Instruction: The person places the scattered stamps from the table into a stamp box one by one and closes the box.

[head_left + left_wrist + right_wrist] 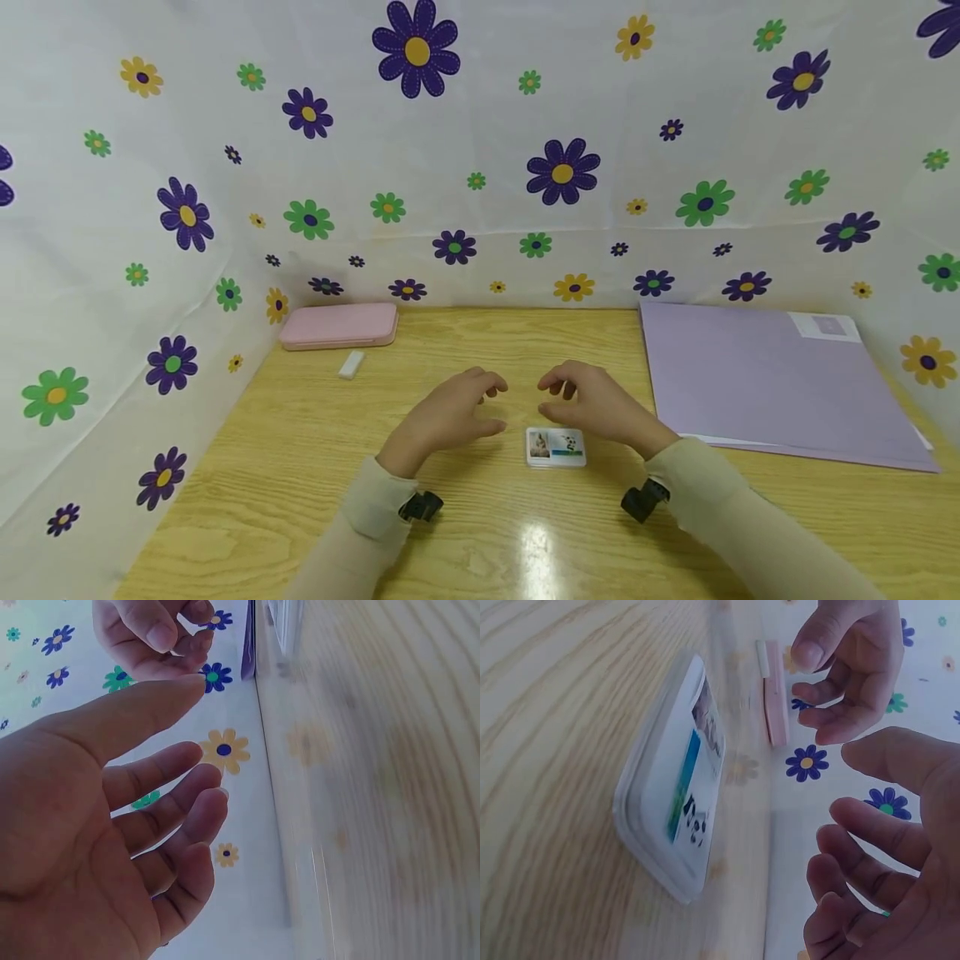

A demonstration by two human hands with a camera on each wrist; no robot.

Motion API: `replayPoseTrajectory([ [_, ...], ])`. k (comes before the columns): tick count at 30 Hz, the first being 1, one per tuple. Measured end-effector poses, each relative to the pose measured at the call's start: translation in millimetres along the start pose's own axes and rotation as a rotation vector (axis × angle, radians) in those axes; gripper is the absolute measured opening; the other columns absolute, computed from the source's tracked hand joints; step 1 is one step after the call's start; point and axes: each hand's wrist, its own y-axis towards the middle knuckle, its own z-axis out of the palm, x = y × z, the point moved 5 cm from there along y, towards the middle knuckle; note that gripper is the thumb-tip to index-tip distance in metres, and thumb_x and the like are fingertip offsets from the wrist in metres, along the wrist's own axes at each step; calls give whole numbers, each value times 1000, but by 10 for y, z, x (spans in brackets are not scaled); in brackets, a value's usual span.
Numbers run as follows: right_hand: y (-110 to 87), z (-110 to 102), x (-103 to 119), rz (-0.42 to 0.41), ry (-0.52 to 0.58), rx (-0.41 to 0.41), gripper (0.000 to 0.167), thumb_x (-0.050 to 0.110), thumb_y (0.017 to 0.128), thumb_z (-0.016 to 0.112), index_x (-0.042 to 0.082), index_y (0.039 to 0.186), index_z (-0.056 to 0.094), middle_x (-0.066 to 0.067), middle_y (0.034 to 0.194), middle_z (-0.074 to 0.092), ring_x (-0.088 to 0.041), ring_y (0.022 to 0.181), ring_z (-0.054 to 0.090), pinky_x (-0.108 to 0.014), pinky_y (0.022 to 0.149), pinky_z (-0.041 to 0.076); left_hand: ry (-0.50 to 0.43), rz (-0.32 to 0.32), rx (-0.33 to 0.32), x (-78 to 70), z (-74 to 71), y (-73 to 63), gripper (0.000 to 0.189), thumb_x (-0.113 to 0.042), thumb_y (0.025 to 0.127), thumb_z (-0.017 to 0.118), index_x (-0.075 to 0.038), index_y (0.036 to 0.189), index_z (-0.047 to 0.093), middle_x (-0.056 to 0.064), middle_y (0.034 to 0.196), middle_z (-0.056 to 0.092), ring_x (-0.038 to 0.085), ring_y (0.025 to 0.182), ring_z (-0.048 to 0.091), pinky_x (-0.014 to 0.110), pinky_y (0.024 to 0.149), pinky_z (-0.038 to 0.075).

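Note:
A small flat white case (556,447) with a panda and another picture on its top lies on the wooden table, between and slightly nearer than the hands. Its rounded corners and layered edge show closely in the right wrist view, where the case (675,787) appears on its side. My left hand (453,410) hovers to the left of the case, fingers loosely bent and nothing in them. Facing it, my right hand (592,402) is just beyond the case's right end, also holding nothing. A gap separates the two sets of fingertips.
A pink pencil case (340,326) lies at the back left, with a white eraser-like block (351,364) in front of it. On the right a large purple folder (765,383) lies over white sheets. Flower-printed cloth (465,125) walls the table's back and sides.

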Motion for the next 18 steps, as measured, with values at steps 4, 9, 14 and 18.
replayPoseTrajectory([
  [4,64,31,53,-2,4,4,37,23,89,74,4,119,65,-10,113,63,-26,96,54,-38,79,47,15,10,-16,79,-59,-29,50,-27,90,75,-8,132,57,8,123,58,21,107,56,39,90,48],
  [9,156,86,108,-10,-7,8,42,22,88,74,1,123,63,-14,120,60,-31,101,53,-41,82,47,17,-19,-31,204,-138,-85,50,-25,89,76,-7,132,57,10,123,57,25,109,55,42,92,47],
  [14,242,160,133,12,-3,28,45,20,88,75,1,125,61,-15,122,58,-33,104,53,-44,85,47,11,-64,-26,316,-193,-125,52,-25,88,77,-6,132,57,12,125,56,27,112,54,43,95,46],
  [18,327,239,189,16,18,57,47,20,88,75,1,128,60,-16,124,56,-34,107,52,-46,89,47,43,-99,-34,445,-228,-158,53,-24,87,78,-8,132,57,10,125,56,25,113,54,42,96,45],
])
